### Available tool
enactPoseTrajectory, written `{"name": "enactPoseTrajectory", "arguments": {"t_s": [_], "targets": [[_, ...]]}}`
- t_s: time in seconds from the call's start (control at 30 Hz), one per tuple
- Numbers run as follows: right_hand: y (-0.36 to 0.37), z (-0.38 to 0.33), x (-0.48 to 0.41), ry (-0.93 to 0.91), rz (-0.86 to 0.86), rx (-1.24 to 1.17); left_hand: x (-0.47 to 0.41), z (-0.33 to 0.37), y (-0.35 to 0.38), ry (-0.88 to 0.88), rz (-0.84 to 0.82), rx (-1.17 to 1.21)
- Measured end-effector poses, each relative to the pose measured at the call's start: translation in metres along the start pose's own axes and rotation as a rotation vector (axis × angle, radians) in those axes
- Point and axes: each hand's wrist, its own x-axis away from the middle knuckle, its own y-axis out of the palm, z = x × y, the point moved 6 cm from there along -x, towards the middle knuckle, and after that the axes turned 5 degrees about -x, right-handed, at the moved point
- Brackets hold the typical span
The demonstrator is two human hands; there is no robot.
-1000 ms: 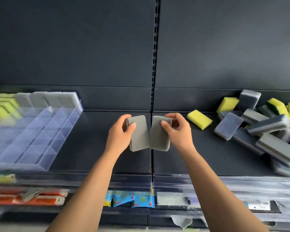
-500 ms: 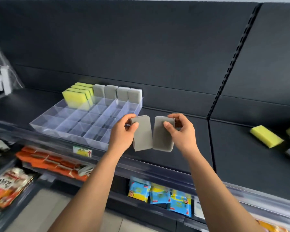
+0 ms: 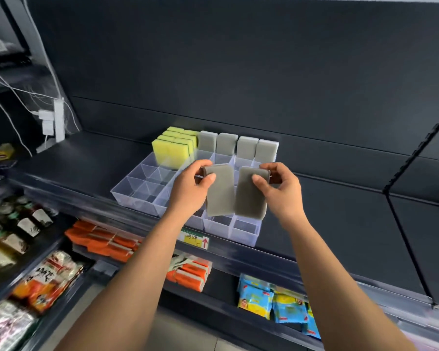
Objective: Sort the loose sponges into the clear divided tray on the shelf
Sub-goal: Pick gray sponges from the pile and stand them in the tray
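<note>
Left hand (image 3: 190,191) clamped on left grey sponge (image 3: 221,196), right hand (image 3: 281,196) on right grey sponge (image 3: 250,198), above clear divided tray (image 3: 137,201). I'd seat each upright in cells fronting the grey row (image 3: 238,148).

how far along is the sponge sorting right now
Done: yellow sponges and four grey sponges stand in the back compartments of the clear divided tray. In hand: the left hand holds a grey sponge and the right hand holds a second grey sponge, both above the tray. Left: both need placing; the tray's front compartments look empty. Any loose pile is out of view.
</note>
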Motion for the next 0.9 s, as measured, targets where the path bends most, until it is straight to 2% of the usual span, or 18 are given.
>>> {"name": "enactPoseTrajectory", "arguments": {"t_s": [0.6,0.9], "targets": [[0.1,0.024,-0.142,-0.065,0.024,0.136,-0.162,-0.038,-0.024,0.077,0.114,-0.076],[0.131,0.059,-0.153,-0.062,-0.048,0.407,-0.201,-0.048,-0.015,0.151,0.036,-0.093]]}}
